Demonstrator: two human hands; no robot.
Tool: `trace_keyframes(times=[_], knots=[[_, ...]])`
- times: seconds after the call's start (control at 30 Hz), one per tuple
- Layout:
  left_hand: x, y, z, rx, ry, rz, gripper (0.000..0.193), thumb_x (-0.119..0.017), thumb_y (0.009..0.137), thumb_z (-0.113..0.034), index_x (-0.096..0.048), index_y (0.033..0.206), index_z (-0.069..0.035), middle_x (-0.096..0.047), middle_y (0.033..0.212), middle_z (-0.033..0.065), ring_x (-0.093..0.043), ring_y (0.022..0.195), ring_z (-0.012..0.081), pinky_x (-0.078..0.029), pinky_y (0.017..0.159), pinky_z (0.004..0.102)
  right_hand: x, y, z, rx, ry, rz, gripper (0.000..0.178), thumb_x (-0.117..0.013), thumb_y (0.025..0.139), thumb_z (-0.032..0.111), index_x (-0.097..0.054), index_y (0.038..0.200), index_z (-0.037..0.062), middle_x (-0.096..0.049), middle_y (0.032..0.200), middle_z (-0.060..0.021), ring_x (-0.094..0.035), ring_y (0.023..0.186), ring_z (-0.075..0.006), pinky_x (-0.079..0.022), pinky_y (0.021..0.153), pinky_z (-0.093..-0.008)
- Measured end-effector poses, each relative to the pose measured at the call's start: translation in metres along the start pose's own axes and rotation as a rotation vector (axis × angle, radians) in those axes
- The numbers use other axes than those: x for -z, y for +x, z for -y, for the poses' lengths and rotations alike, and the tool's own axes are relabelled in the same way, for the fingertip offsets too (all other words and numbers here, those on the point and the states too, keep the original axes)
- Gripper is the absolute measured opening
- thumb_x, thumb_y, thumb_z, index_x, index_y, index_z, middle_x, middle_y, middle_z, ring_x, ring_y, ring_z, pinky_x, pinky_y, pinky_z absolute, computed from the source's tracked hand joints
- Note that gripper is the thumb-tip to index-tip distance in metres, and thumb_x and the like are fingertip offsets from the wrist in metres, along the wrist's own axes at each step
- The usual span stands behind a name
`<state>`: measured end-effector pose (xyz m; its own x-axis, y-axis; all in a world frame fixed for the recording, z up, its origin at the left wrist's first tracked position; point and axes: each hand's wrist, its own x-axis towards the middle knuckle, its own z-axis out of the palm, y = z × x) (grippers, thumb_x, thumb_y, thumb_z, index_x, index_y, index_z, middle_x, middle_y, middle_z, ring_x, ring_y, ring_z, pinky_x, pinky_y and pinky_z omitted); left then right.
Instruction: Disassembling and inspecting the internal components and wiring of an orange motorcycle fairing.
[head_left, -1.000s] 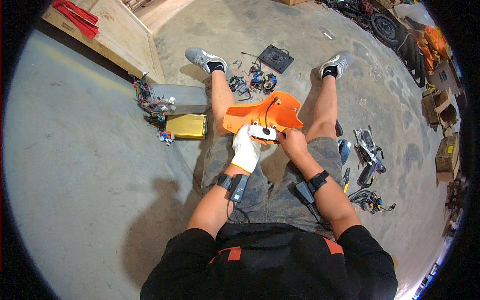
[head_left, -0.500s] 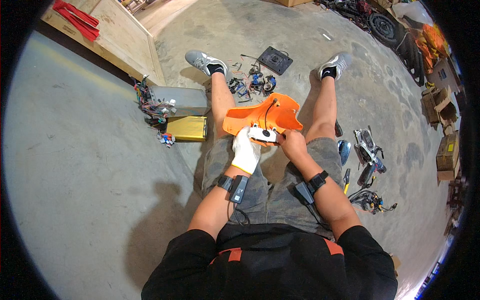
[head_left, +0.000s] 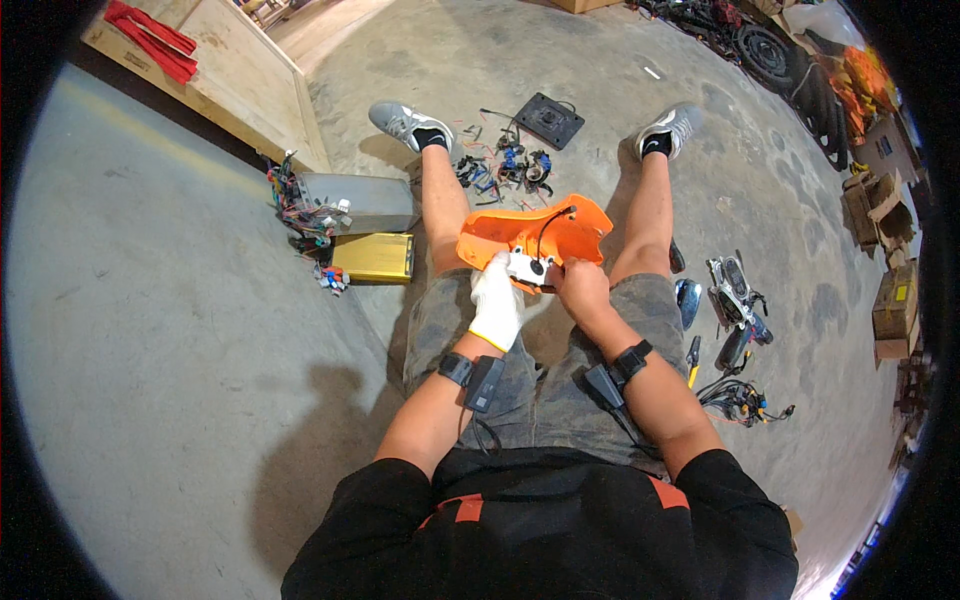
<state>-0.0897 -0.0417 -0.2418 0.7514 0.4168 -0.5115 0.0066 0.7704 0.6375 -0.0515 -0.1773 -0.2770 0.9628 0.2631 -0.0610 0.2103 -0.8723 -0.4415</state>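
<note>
Between my knees is a curved orange plastic shell (head_left: 580,235), its hollow side facing up. Fixed at its near edge is a white part (head_left: 526,268) with a round black piece, from which a black cable (head_left: 543,232) runs up across the shell. In a white knitted glove, my left hand (head_left: 494,300) grips the shell's near left edge beside the white part. My bare right hand (head_left: 583,290) is closed at the right end of the white part; its fingertips are partly hidden, and I cannot make out what they pinch.
A silver metal box (head_left: 360,201) with bundled wires and a gold box (head_left: 373,258) lie left of my leg. Ahead are loose wire pieces (head_left: 515,165) and a black square plate (head_left: 549,121). On the right lie a white-and-black part (head_left: 735,290), a yellow-handled tool (head_left: 693,362) and a cable bundle (head_left: 742,402).
The orange shell has tilted and shifted slightly to the right, its far edge now lower. Both hands stay on it at the white part.
</note>
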Motion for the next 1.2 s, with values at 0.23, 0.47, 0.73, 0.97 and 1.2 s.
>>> trace_keyframes(times=[0.23, 0.47, 0.73, 0.97, 1.2], knots=[[0.001, -0.005, -0.005, 0.164, 0.004, 0.046, 0.021, -0.045, 0.095, -0.008, -0.056, 0.107, 0.005, -0.066, 0.096, 0.0141, -0.068, 0.082, 0.0275, -0.056, 0.078, 0.0392, 0.002, 0.003, -0.003, -0.103, 0.044, -0.044, 0.038, -0.059, 0.089, 0.032, -0.066, 0.077, -0.0023, -0.066, 0.077, -0.0245, -0.067, 0.075, -0.0403, -0.053, 0.069, -0.0496], [0.0, -0.003, -0.003, 0.113, -0.064, 0.065, 0.022, -0.046, 0.096, -0.007, -0.054, 0.111, 0.006, -0.066, 0.099, 0.0159, -0.068, 0.085, 0.0286, -0.057, 0.077, 0.0404, 0.002, 0.005, -0.009, -0.138, 0.112, -0.059, 0.04, -0.061, 0.089, 0.033, -0.067, 0.072, -0.0024, -0.065, 0.074, -0.0251, -0.066, 0.074, -0.0423, -0.053, 0.069, -0.0504], [0.007, 0.002, 0.0, 0.119, -0.044, 0.101, 0.021, -0.048, 0.095, -0.005, -0.055, 0.112, 0.004, -0.067, 0.101, 0.0144, -0.069, 0.086, 0.0275, -0.057, 0.076, 0.0395, 0.004, 0.005, -0.013, -0.125, 0.107, 0.001, 0.036, -0.064, 0.087, 0.033, -0.067, 0.078, -0.0011, -0.066, 0.078, -0.0234, -0.066, 0.078, -0.0409, -0.051, 0.071, -0.0497], [0.013, 0.007, 0.006, 0.163, 0.023, 0.182, 0.02, -0.05, 0.095, -0.008, -0.056, 0.111, 0.001, -0.067, 0.098, 0.0111, -0.068, 0.083, 0.0244, -0.056, 0.075, 0.0373, 0.01, 0.005, -0.01, -0.034, -0.013, 0.003, 0.028, -0.064, 0.086, 0.028, -0.066, 0.088, 0.0006, -0.066, 0.09, -0.0174, -0.066, 0.087, -0.036, -0.053, 0.075, -0.0465], [0.019, 0.009, 0.005, 0.176, 0.047, 0.195, 0.017, -0.05, 0.095, -0.008, -0.057, 0.108, 0.001, -0.068, 0.095, 0.0121, -0.068, 0.082, 0.0255, -0.055, 0.076, 0.0368, -0.003, 0.002, -0.016, 0.182, -0.134, -0.083, 0.021, -0.064, 0.082, 0.024, -0.065, 0.086, 0.0034, -0.065, 0.086, -0.0144, -0.063, 0.09, -0.0328, -0.053, 0.078, -0.0427]])
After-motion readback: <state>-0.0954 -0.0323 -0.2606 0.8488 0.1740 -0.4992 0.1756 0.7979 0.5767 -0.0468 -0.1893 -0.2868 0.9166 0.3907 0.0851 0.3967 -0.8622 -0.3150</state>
